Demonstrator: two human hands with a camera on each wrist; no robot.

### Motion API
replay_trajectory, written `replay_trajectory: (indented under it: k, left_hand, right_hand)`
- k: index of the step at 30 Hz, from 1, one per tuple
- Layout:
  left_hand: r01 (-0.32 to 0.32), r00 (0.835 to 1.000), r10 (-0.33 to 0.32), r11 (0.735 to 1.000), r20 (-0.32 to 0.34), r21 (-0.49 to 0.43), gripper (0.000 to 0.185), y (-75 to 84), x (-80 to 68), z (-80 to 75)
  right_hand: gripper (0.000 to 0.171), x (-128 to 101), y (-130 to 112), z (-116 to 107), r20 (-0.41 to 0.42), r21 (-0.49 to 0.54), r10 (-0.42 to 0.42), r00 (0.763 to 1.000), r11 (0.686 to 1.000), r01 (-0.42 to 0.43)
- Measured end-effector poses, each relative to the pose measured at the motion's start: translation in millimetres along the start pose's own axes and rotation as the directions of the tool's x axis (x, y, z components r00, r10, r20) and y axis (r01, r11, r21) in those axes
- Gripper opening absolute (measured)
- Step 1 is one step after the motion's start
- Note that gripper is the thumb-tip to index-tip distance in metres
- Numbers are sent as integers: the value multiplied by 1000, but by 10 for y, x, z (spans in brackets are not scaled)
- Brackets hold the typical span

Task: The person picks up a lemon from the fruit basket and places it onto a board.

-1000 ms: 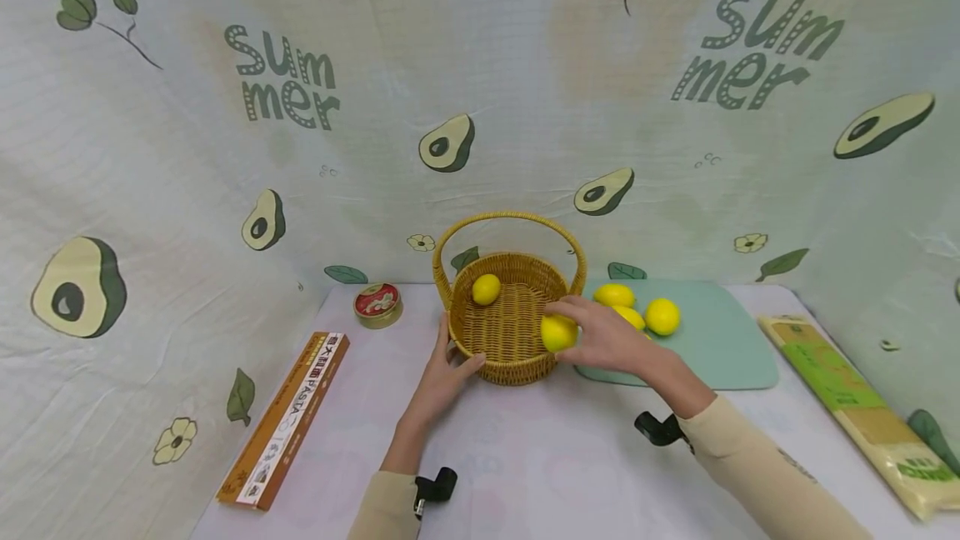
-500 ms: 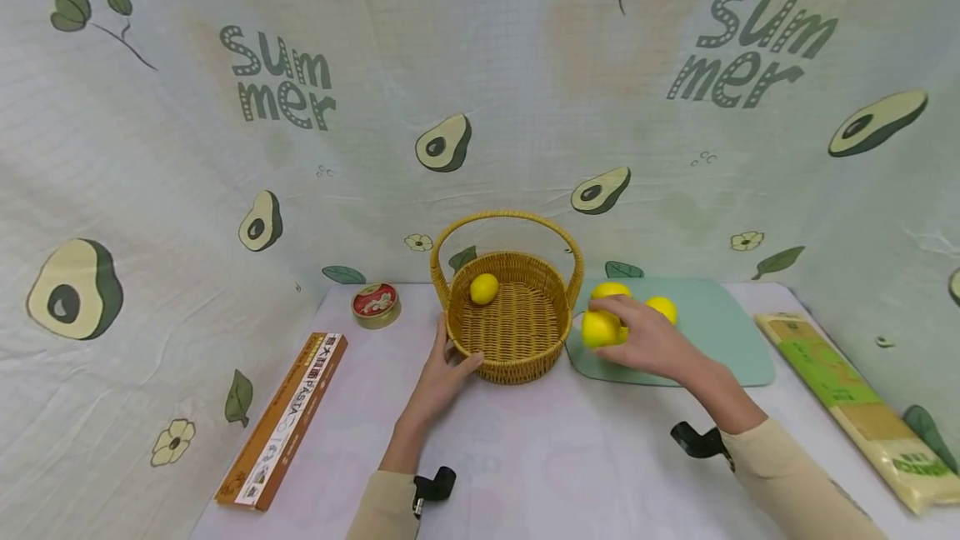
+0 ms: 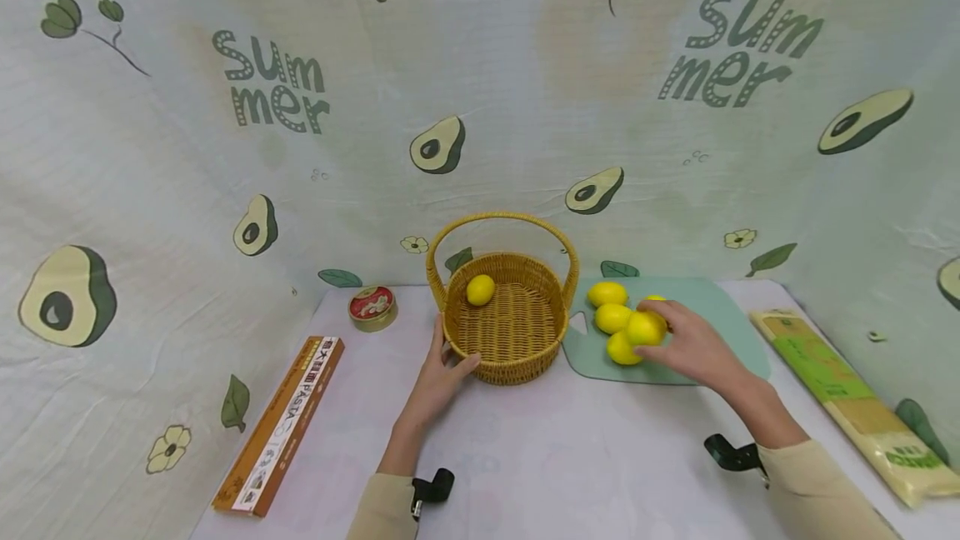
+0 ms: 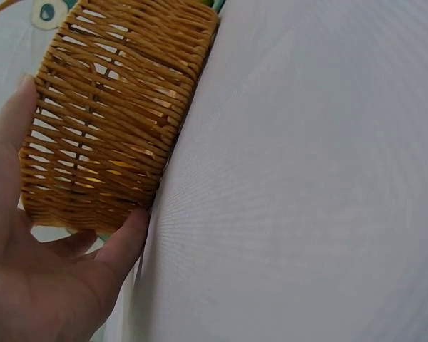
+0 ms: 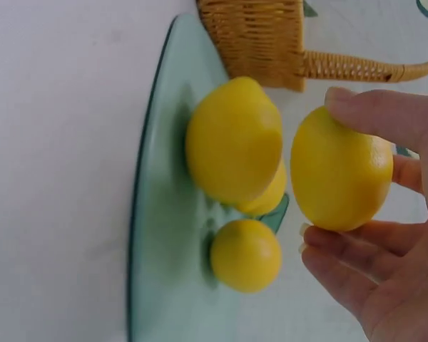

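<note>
In the head view my left hand [image 3: 438, 377] holds the front left side of a round wicker basket [image 3: 510, 372], thumb at its rim and fingers along the outer wall. One lemon [image 3: 481, 290] lies inside the basket at the back left. My right hand [image 3: 697, 344] pinches a lemon [image 5: 342, 169] between thumb and fingertips, raised above a pale green cutting board [image 3: 720, 332]. Several more lemons [image 3: 607, 294] lie on the board, one of them partly hidden behind the right hand. The left wrist view shows the left fingertips [image 4: 134, 228] against the woven wall.
A pasta box [image 3: 279, 427] lies along the left side of the table, with a round red-topped tin [image 3: 372, 308] behind it. On the far right is a long noodle packet [image 3: 855, 407]. A printed cloth [image 3: 510, 65] hangs behind, and the basket's tall handle [image 3: 501, 215] arches up.
My right hand, holding the lemon, has moved right from beside the basket's rim to over the lemons on the board. The left hand stays at the basket.
</note>
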State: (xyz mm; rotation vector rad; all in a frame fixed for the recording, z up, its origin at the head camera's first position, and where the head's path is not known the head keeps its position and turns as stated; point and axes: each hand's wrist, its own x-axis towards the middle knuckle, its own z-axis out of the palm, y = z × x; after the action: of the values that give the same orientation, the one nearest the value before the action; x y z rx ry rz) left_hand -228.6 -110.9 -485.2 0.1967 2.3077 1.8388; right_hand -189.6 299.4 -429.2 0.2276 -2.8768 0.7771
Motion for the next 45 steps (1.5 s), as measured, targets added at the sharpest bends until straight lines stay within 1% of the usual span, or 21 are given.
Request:
replay_trajectory:
  k: [4,13,21,25,30,38,45]
  left_hand:
    - [1,1000,-1,1000,5,-9,113,-8,-16,-13]
    - [-5,1000,5,1000,5,-15,113,-17,-23,-17]
    - [-5,1000,5,1000,0,-15,108,-38,-17,-10]
    - [-10,1000,10,1000,4,-18,107,-42,-10,-11]
    - [-15,1000,15,1000,-4,-11,110,-25,-23,-10]
    - [-18,1000,18,1000,2,-5,112,17,-45,-5]
    - [-17,1000,17,1000,7,-2,113,28,-33,2]
  right_hand:
    - [67,-30,86,23,3,-25,52,999,998,-52]
    - [75,-40,275,118,-15,-28,152,988,988,-153]
    - [77,-7,407,233,19,-10,214,977,977,-214]
    - [77,9,443,270,24,11,227,974,974,-228]
    - [76,55,476,292,8,34,220,976,975,-220]
    - [78,137,521,317,-19,42,242,970,970,-241]
    - [79,208,543,338,-51,45,258,965,966,-255]
